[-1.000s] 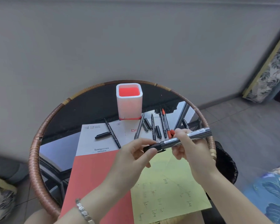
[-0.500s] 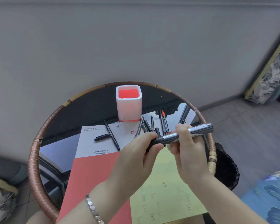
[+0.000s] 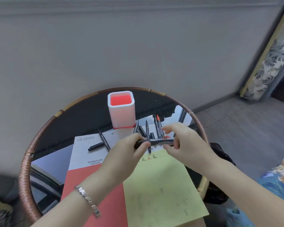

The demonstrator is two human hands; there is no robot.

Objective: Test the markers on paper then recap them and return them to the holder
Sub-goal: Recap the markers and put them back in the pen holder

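Head view, quick pass. My left hand (image 3: 129, 149) grips the dark left end of the thick marker (image 3: 156, 142), thumb and fingers curled tight round it. My right hand (image 3: 185, 143) is at the other end: the thumb sits under the barrel and the index finger is lifted clear above it, fingers half spread. It is blurred, so I cannot tell if it really grips. The marker is level in the air between both hands, above the top edge of the yellow paper (image 3: 161, 185).

Half a second ago the marker tilted up to the right and stuck out past the right hand, whose fingers wrapped the barrel. Now it is flat, that end no longer sticks out, and the right fingers have loosened.

The holder (image 3: 121, 112) stands upright at the far side of the table (image 3: 25, 169), apart from both hands. The loose pens (image 3: 147, 128) lie between it and the hands, a red-tipped one (image 3: 158, 118) among them. A black pen (image 3: 103, 140) and a cap (image 3: 96, 146) lie on the white sheet (image 3: 88, 154), left of the hands. The right hand is near the right rim. Bare dark tabletop lies left of the holder. The red sheet (image 3: 92, 182) lies under my left forearm.
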